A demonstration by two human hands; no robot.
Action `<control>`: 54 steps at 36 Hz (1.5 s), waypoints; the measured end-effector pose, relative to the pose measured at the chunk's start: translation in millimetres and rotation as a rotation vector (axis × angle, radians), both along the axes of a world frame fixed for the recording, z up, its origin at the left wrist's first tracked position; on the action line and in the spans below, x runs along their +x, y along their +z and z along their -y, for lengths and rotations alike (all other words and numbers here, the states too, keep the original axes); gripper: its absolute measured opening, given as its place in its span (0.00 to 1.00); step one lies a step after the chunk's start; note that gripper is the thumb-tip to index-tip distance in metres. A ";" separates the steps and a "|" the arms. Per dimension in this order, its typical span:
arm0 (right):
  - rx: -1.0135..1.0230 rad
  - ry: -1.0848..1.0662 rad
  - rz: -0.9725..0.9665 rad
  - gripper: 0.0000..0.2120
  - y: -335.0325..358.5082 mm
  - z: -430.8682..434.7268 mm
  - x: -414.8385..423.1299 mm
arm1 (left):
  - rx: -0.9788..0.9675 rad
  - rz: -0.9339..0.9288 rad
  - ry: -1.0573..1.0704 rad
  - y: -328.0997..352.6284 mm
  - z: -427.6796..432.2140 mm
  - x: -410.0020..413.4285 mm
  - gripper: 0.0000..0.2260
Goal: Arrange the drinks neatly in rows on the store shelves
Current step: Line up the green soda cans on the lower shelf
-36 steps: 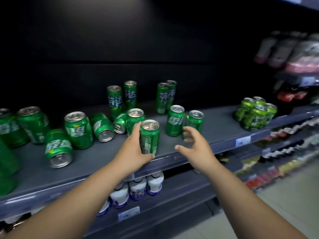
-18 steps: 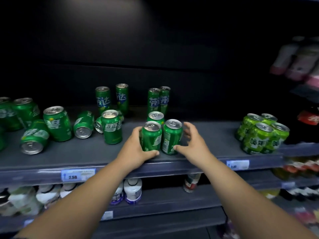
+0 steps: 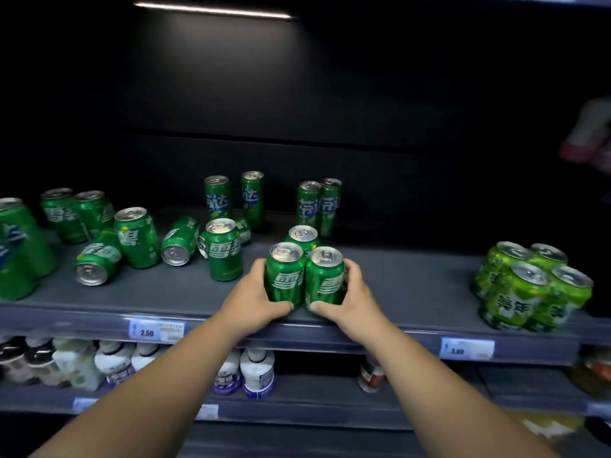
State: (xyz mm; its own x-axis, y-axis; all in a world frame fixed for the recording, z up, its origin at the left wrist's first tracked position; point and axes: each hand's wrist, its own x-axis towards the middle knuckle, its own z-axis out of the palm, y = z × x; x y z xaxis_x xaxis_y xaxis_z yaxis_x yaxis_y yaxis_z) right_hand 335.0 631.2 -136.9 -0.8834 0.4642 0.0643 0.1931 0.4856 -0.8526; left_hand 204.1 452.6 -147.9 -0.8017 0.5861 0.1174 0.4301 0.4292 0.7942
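Note:
Two upright green cans stand side by side at the front edge of the grey shelf (image 3: 413,292). My left hand (image 3: 251,300) grips the left can (image 3: 284,276), thumb across its base. My right hand (image 3: 353,300) grips the right can (image 3: 325,276) the same way. A third green can (image 3: 302,234) stands right behind the pair. Another upright can (image 3: 223,249) is to the left. Tall slim green cans (image 3: 216,198) stand in pairs at the back.
Several green cans stand or lie tipped at the left (image 3: 99,256). A cluster of lighter green cans (image 3: 529,285) sits at the shelf's right end. White bottles (image 3: 256,371) fill the lower shelf. Price tags (image 3: 155,329) line the shelf edge.
My right hand reached in and closed round a second can, bringing it against the can in my left hand. Both cans now stand together nearer the shelf's front edge.

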 end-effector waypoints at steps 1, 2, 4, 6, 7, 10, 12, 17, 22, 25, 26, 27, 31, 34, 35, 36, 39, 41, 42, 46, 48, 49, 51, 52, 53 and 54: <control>0.019 -0.020 0.013 0.42 0.9 0.4 -0.5 | -0.005 -0.004 -0.006 -0.2 -0.1 1.0 0.33; 0.046 -0.032 0.027 0.41 1.4 1.2 -0.8 | -0.005 -0.017 -0.010 -0.5 -0.5 2.6 0.33; 0.101 -0.030 0.041 0.41 1.9 3.2 -0.7 | -0.013 -0.080 -0.001 -0.6 -1.2 6.2 0.34; 0.144 -0.004 0.041 0.43 0.2 3.2 -0.2 | -0.002 -0.088 0.002 -0.4 -1.4 7.0 0.34; 0.154 0.012 0.044 0.43 -0.5 2.5 0.3 | 0.016 -0.054 -0.002 0.2 -1.1 6.5 0.35; 0.124 0.025 0.057 0.39 -0.9 -2.1 0.6 | 0.065 0.050 -0.012 1.0 0.9 2.8 0.35; 0.104 0.021 0.052 0.36 0.0 -5.8 1.2 | 0.085 0.078 -0.018 3.0 1.6 3.2 0.34; 0.086 0.025 0.047 0.35 3.1 -10.2 4.4 | 0.052 0.078 -0.033 6.4 3.3 10.0 0.33; 0.076 0.033 0.044 0.34 4.4 -11.9 7.4 | 0.026 0.064 -0.037 8.4 5.1 13.1 0.34; 0.023 0.072 0.057 0.35 6.0 -14.9 6.8 | -0.005 0.063 -0.064 13.1 4.2 12.7 0.33; -0.007 0.099 0.063 0.36 7.8 -16.2 7.0 | -0.024 0.065 -0.085 15.5 4.2 12.2 0.33; -0.049 0.134 0.066 0.37 11.3 -17.0 7.9 | -0.046 0.065 -0.112 18.7 4.5 11.9 0.33; -0.176 0.241 0.042 0.35 35.1 -24.5 5.2 | -0.147 0.016 -0.217 32.2 15.2 1.2 0.34; -0.139 0.221 -0.021 0.38 61.9 -29.8 -9.3 | -0.213 -0.071 -0.204 47.6 30.5 -15.3 0.33; -0.111 0.212 -0.049 0.38 71.4 -31.0 -15.2 | -0.213 -0.090 -0.183 54.3 35.7 -21.7 0.33; -0.083 0.208 -0.077 0.35 80.2 -31.8 -21.5 | -0.200 -0.104 -0.154 61.1 40.7 -28.9 0.32; 0.033 0.223 -0.098 0.24 101.7 -33.1 -41.6 | -0.128 -0.199 -0.028 81.6 52.5 -50.3 0.26; 0.118 0.260 -0.033 0.21 110.2 -32.3 -57.0 | -0.171 -0.309 0.059 92.4 58.4 -65.9 0.25; 0.152 0.282 0.010 0.20 112.7 -31.0 -64.6 | -0.229 -0.365 0.095 95.7 61.2 -73.9 0.26; 0.269 0.341 0.194 0.22 115.7 -24.1 -92.8 | -0.391 -0.424 0.134 98.6 64.2 -99.8 0.35; 0.294 0.351 0.264 0.26 116.0 -20.5 -102.3 | -0.389 -0.360 0.094 98.0 60.7 -108.1 0.35; 0.291 0.350 0.288 0.28 115.6 -18.9 -105.8 | -0.370 -0.303 0.071 97.8 58.2 -111.4 0.34; 0.269 0.339 0.313 0.30 116.0 -15.5 -110.6 | -0.318 -0.186 0.028 98.2 53.6 -117.7 0.33; 0.264 0.332 0.316 0.29 116.8 -14.4 -112.3 | -0.294 -0.149 0.007 98.1 51.4 -121.2 0.32; 0.269 0.327 0.317 0.27 118.1 -13.8 -113.5 | -0.272 -0.128 -0.016 98.9 49.2 -124.1 0.31; 0.280 0.321 0.317 0.25 119.4 -13.7 -114.2 | -0.257 -0.109 -0.041 99.2 46.1 -127.8 0.29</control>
